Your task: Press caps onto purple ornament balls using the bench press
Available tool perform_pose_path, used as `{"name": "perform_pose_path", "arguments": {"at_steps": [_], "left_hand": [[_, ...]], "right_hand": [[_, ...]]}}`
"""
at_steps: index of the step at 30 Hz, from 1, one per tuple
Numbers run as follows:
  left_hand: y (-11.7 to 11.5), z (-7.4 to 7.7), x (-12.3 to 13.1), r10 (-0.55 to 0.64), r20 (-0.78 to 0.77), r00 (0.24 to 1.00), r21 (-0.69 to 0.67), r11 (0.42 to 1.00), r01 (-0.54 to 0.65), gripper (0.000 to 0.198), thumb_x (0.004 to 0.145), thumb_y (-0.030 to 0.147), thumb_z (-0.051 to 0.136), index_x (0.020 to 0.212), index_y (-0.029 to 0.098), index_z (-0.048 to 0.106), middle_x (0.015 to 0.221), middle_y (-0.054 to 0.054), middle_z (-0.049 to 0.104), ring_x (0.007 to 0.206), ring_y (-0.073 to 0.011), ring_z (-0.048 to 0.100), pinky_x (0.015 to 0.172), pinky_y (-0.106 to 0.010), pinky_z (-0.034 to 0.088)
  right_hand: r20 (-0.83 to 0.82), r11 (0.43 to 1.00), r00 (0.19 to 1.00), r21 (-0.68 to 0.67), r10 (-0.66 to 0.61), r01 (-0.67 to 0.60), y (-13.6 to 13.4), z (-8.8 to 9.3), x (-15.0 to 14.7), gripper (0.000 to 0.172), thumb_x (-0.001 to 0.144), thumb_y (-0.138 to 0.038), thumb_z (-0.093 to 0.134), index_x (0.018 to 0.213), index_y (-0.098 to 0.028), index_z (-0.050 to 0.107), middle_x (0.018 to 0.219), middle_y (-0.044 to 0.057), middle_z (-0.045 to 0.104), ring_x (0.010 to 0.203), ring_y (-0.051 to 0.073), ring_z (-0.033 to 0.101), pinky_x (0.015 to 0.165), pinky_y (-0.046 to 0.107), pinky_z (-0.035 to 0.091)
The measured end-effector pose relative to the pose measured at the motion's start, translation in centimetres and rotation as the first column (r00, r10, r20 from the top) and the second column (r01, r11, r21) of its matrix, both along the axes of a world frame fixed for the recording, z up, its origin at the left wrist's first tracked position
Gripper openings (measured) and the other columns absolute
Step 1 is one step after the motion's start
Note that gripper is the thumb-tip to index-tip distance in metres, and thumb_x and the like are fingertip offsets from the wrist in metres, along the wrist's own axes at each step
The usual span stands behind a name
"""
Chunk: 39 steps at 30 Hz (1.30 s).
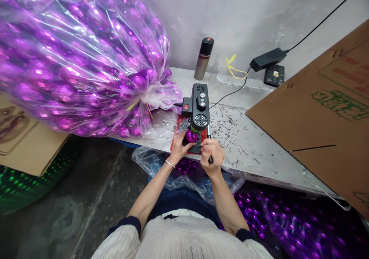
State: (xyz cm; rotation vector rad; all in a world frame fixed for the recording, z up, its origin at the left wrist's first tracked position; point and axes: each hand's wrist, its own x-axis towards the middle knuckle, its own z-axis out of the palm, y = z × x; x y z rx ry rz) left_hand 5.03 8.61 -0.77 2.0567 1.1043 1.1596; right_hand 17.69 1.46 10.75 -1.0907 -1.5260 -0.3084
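A shiny purple ball (191,135) sits beneath the head of a black bench machine (200,107), which has round vents, knobs and a red switch. Around the ball's left and near side curve the fingers and thumb of my left hand (180,146), gripping it. My right hand (212,155) is wrapped round the black-ended lever (210,136) on the machine's right side. Under the machine lies a red mat (174,140) with a dark base on it. The top of the ball is hidden by the machine head.
A huge clear bag of purple balls (86,59) fills the left. Behind the machine stand a spray can (204,59) and a power adapter (268,58). Small dark bits litter the white table (253,151). A cardboard box (323,109) juts in from the right. More purple balls (186,166) lie below the table edge.
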Motion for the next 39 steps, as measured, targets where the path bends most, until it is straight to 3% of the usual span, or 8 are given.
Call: {"name": "perform_pose_path", "arguments": {"at_steps": [8, 16, 28, 31, 34, 39], "left_hand": [[-0.1, -0.1, 0.3, 0.026, 0.014, 1.0, -0.009, 1.0, -0.026, 0.065, 0.087, 0.049, 0.078, 0.141, 0.02, 0.058, 0.13, -0.016, 0.071, 0.12, -0.031, 0.069, 0.105, -0.05, 0.053], [-0.1, 0.1, 0.2, 0.025, 0.007, 1.0, -0.036, 0.999, -0.025, 0.067, 0.084, 0.05, 0.08, 0.14, 0.022, 0.059, 0.129, -0.015, 0.072, 0.121, -0.0316, 0.069, 0.106, -0.052, 0.053], [0.0, 0.2, 0.2, 0.008, 0.023, 1.0, -0.018, 1.0, -0.008, 0.064, 0.087, 0.048, 0.077, 0.141, 0.02, 0.057, 0.13, -0.016, 0.071, 0.121, -0.0311, 0.068, 0.106, -0.051, 0.053], [0.1, 0.3, 0.3, 0.01, 0.012, 1.0, -0.026, 1.0, -0.01, 0.063, 0.088, 0.048, 0.076, 0.141, 0.02, 0.057, 0.131, -0.016, 0.07, 0.122, -0.0314, 0.068, 0.107, -0.052, 0.052], [-0.2, 0.2, 0.3, 0.007, -0.003, 1.0, 0.009, 1.0, -0.007, 0.063, 0.09, 0.048, 0.074, 0.143, 0.02, 0.054, 0.133, -0.017, 0.069, 0.124, -0.0308, 0.067, 0.108, -0.05, 0.052], [-3.7, -1.1, -1.0, 0.05, -0.074, 0.996, 0.219, 0.975, -0.033, 0.066, 0.098, 0.039, 0.064, 0.155, 0.02, 0.038, 0.14, -0.019, 0.064, 0.132, -0.0306, 0.062, 0.111, -0.05, 0.05]], "right_hand": [[-0.039, 0.994, 0.999, 0.111, 0.012, -0.008, 0.9, -2.6, 0.0, 0.022, 0.101, -0.021, 0.042, 0.082, -0.023, 0.052, 0.074, 0.001, 0.06, 0.063, 0.014, 0.055, 0.06, 0.03, 0.046], [-0.043, 0.994, 0.998, 0.093, -0.047, 0.051, 0.8, -3.5, 0.0, 0.024, 0.103, -0.026, 0.039, 0.082, -0.025, 0.051, 0.074, 0.0, 0.061, 0.063, 0.015, 0.056, 0.07, 0.036, 0.05], [-0.044, 0.995, 0.999, 0.1, 0.022, -0.018, 1.2, -4.6, -0.1, 0.024, 0.103, -0.024, 0.038, 0.082, -0.024, 0.049, 0.075, -0.001, 0.058, 0.064, 0.013, 0.059, 0.065, 0.032, 0.049], [-0.043, 0.995, 0.999, 0.099, 0.016, -0.011, 1.0, -3.8, -0.2, 0.026, 0.102, -0.023, 0.039, 0.079, -0.024, 0.049, 0.073, -0.001, 0.059, 0.063, 0.014, 0.058, 0.065, 0.032, 0.049], [-0.111, 0.998, 0.994, 0.063, -0.002, 0.009, 0.7, -1.5, -0.3, 0.025, 0.1, -0.018, 0.043, 0.077, -0.024, 0.051, 0.073, 0.0, 0.061, 0.064, 0.014, 0.058, 0.062, 0.03, 0.047], [-0.136, 0.999, 0.991, -0.047, -0.008, 0.002, 0.1, 2.1, -0.3, 0.025, 0.097, -0.012, 0.047, 0.077, -0.024, 0.055, 0.071, 0.0, 0.062, 0.067, 0.015, 0.059, 0.063, 0.03, 0.046]]}}
